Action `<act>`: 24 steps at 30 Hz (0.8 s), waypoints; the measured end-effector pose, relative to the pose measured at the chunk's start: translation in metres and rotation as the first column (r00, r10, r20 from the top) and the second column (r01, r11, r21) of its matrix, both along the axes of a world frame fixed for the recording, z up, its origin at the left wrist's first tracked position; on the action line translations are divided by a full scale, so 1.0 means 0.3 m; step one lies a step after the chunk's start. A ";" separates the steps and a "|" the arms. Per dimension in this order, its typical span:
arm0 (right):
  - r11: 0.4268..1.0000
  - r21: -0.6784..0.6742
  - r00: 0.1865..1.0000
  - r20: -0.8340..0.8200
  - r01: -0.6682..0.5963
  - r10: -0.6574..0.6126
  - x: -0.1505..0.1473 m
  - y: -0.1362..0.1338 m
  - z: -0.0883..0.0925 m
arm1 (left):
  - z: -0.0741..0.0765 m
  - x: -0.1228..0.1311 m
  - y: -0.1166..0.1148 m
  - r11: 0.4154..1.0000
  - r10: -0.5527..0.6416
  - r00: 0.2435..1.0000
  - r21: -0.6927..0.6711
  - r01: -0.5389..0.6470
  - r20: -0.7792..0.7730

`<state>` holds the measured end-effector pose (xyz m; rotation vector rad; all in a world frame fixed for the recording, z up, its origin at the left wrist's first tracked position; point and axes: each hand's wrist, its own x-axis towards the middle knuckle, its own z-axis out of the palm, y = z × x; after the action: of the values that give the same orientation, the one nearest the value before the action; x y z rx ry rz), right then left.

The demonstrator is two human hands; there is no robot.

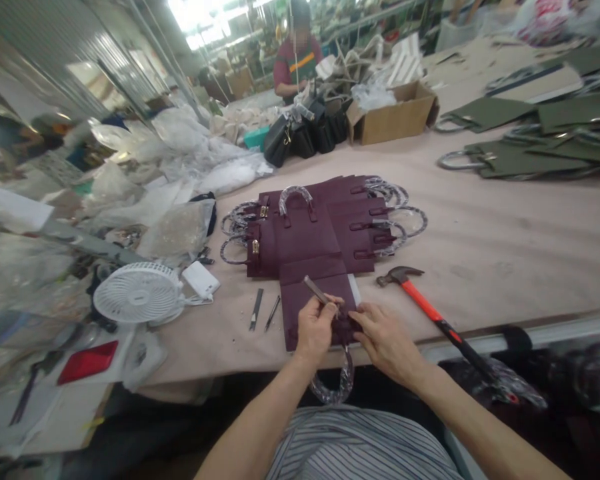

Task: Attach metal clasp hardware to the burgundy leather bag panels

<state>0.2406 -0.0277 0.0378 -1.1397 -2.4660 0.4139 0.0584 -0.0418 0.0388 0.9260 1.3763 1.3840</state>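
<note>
Striped grey-and-white cloth shirt (360,443) is nearest, at our waist. Just past it, a curved handle in clear plastic wrap (333,395) hangs over the near table edge, pointing at us. It's on the flat burgundy leather-look bag panel (297,307) we're working, which lies at that edge; long axis runs near-far, far end meeting the burgundy stack. Our L hand (316,327) is closed round a slim grey metal bar (316,290), top tilted away & to L. Our R hand (385,337) has thumb & index close together at the panel's R side; can't tell if they pinch anything.

R of it, a claw hammer w/ orange-and-black handle (425,305) slants across the edge. L: flat grey blade (257,310) & thin dark tool (273,313), only a narrow strip btwn them & the panel. Beyond: burgundy stack w/ wrapped handles (360,230). Most open room is R, on the pinkish-beige covered table (495,233), up to olive-green flat panels (535,153). Farther back: brown cardboard box (393,120), then a co-worker (300,67).
</note>
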 end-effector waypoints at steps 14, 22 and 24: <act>0.971 0.155 0.976 0.146 -0.184 0.162 -0.075 0.032 0.017 | 0.081 -0.636 -0.171 0.809 -0.371 0.129 -0.388 -0.442 -0.920; 0.917 0.214 0.918 0.289 -0.338 0.271 -0.079 0.029 0.015 | 0.064 -0.366 -0.188 0.963 -0.153 0.199 -0.102 0.248 -0.968; 0.904 0.237 0.908 0.317 -0.356 0.275 -0.080 0.027 0.014 | 0.072 -0.290 -0.158 0.919 -0.224 0.162 -0.153 0.363 -0.961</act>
<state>0.2166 -0.0195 0.0420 -0.7115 -2.8501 -0.0319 -0.0285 -0.0892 0.0603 2.2820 1.8147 0.4035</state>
